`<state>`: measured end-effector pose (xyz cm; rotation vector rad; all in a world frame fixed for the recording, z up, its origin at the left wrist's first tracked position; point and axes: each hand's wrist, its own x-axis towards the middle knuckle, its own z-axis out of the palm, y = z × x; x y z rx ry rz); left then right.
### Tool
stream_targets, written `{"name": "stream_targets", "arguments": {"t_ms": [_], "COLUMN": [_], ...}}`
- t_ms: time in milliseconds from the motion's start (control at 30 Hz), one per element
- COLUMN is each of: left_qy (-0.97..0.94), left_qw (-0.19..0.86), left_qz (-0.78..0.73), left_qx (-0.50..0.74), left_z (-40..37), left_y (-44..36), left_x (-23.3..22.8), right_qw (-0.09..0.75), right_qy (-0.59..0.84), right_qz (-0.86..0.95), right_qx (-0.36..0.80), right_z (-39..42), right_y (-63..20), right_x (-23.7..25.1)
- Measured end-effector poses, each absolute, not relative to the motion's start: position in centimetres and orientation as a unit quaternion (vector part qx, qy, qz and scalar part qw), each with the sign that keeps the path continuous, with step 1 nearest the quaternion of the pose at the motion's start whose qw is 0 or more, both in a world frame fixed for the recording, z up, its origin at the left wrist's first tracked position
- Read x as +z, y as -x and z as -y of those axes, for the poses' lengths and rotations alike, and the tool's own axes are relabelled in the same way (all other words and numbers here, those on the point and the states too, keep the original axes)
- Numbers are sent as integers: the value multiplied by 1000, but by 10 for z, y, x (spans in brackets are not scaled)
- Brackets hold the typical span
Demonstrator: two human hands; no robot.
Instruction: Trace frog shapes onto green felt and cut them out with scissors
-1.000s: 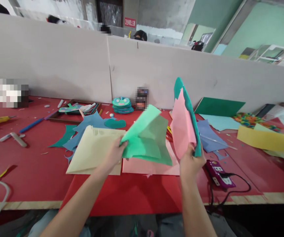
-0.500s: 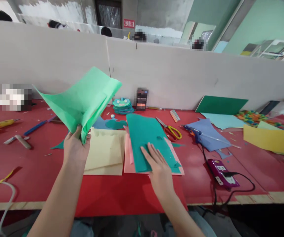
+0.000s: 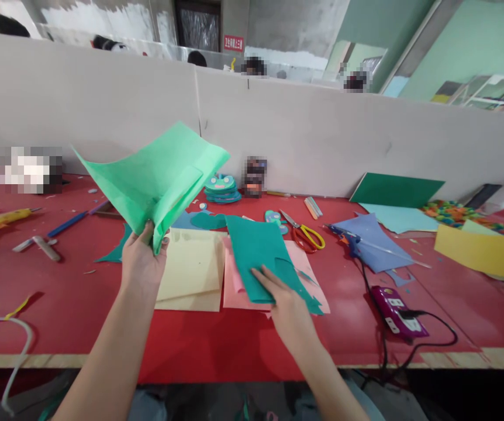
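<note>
The left hand pinches a corner of a thin, light green sheet, which curls up above its fingers. The right hand lies flat, fingers spread, on a jagged teal sheet atop pink paper on the red counter.

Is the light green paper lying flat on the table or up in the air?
Up in the air. The left hand holds the light green paper by its corner above the table.
</note>
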<state>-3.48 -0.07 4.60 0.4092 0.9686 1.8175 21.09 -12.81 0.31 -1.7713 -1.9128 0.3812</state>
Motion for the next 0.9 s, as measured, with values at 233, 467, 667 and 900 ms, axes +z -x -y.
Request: {"name": "stream_targets", "arguments": {"t_ms": [233,467,667,900], "left_qy": [-172,-174,-176,-275], "left_qw": [502,500,531,591], "left_qz": [-402,-395,-408,-465], "left_qx": [747,751,722,599], "left_z": [2,1,0,14], "left_y": [35,36,30,-1], "left_x": [44,42,39,30], "right_qw": [327,17,-24,147], "right_qy": [663,607,577,591], "right_qz": [672,766,757,693], "right_qx": [40,214,307,385], "right_z": [151,157,163,117], "right_y": [-230,-181,-179,-209], "right_x": [46,30,31,16]}}
